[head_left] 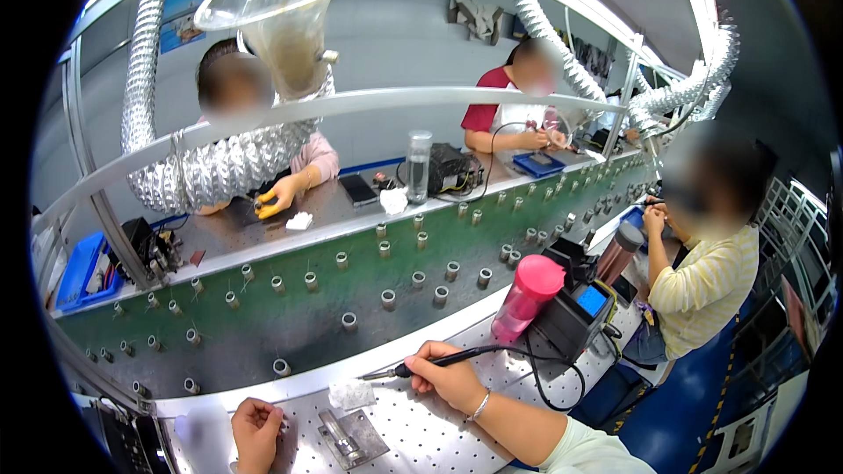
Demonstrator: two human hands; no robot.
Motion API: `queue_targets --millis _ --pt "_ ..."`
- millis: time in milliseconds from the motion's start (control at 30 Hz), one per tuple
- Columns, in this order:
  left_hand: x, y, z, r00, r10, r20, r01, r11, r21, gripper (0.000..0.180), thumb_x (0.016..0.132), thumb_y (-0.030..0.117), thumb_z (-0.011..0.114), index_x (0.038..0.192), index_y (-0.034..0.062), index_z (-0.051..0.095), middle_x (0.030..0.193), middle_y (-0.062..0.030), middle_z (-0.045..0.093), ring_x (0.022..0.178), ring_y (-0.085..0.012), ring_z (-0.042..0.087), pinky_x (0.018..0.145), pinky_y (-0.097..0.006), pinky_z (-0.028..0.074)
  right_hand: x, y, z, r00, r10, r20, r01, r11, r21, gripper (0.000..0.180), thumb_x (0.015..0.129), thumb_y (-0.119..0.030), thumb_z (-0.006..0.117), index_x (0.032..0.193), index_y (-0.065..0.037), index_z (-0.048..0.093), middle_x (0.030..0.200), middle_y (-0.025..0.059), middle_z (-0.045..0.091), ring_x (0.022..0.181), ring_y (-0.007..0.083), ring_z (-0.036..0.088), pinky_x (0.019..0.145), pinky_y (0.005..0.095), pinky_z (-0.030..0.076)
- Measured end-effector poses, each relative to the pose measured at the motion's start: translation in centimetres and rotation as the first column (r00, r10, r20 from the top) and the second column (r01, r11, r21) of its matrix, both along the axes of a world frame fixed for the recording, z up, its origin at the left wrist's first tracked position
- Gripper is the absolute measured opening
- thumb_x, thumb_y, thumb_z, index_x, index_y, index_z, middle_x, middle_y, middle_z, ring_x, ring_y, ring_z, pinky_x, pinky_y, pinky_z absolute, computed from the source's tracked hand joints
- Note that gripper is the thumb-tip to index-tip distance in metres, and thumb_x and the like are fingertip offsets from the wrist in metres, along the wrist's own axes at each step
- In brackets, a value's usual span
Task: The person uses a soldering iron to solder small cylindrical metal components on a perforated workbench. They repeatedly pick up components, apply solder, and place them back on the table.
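My right hand (446,379) grips a black soldering iron (452,357) like a pen, its metal tip pointing left. That tip is at the upper edge of a crumpled white pad (351,394) on the perforated bench top (421,434). My left hand (256,435) rests at the bench's near left with its fingers curled in and closed; what they hold, if anything, is hidden. Between my hands and nearer to me lies a small metal fixture (353,439), a flat plate with a cylindrical piece on it.
Beyond the bench, a green conveyor belt (290,316) carries several small metal cylinders. A soldering station (571,312) and a pink bottle (527,298) stand at right. A metal rail (369,101) and silver duct (219,162) hang ahead. Co-workers sit opposite and to the right.
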State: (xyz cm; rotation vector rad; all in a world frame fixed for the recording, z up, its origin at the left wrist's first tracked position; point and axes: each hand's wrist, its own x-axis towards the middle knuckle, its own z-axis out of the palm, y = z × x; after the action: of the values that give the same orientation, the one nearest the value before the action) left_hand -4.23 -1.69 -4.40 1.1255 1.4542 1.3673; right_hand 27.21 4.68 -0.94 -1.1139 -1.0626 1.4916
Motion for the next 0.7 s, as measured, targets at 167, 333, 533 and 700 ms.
queue_targets --millis 167,333,533,700 --pt "0.3 -0.1 0.2 1.000 -0.004 0.013 0.004 1.000 0.009 0.009 0.083 0.001 0.061 0.081 0.0015 0.052 0.067 -0.0045 0.060 0.053 -0.0074 0.054 0.047 -0.018 0.043 0.2 0.3 -0.6 1.000 0.009 -0.016 -0.009 1.000 0.023 0.019 0.087 -0.020 0.066 0.075 -0.008 0.057 0.060 -0.0003 0.059 0.048 0.0032 0.051 0.043 0.0169 0.039" --pt "0.1 -0.3 0.5 1.000 0.000 -0.020 0.001 0.999 0.033 0.008 0.082 0.001 0.061 0.080 0.0017 0.053 0.066 -0.0040 0.059 0.052 -0.0071 0.053 0.047 -0.018 0.042 0.0 0.3 -0.8 1.000 0.022 -0.018 -0.021 0.998 0.062 0.019 0.087 -0.020 0.066 0.075 -0.008 0.057 0.061 -0.0004 0.060 0.049 0.0029 0.051 0.044 0.0162 0.038" --pt "0.6 -2.3 3.5 0.996 -0.087 0.020 0.088 0.995 -0.036 0.006 0.089 0.008 0.060 0.084 0.0043 0.058 0.070 -0.0003 0.059 0.060 -0.0065 0.052 0.056 -0.018 0.042 -0.3 -0.7 -1.0 1.000 0.008 -0.002 -0.008 1.000 0.003 0.021 0.086 -0.022 0.065 0.074 -0.007 0.056 0.061 -0.0005 0.060 0.049 0.0034 0.051 0.044 0.0175 0.039" --pt "0.9 -1.0 1.8 1.000 -0.020 -0.015 0.020 1.000 0.003 0.008 0.084 0.003 0.061 0.080 0.0032 0.055 0.066 -0.0016 0.058 0.054 -0.0063 0.051 0.049 -0.018 0.041 0.3 0.3 -1.8 1.000 0.021 0.003 -0.021 0.998 0.059 0.020 0.087 -0.022 0.065 0.074 -0.008 0.057 0.060 -0.0007 0.059 0.050 0.0029 0.051 0.044 0.0173 0.038"
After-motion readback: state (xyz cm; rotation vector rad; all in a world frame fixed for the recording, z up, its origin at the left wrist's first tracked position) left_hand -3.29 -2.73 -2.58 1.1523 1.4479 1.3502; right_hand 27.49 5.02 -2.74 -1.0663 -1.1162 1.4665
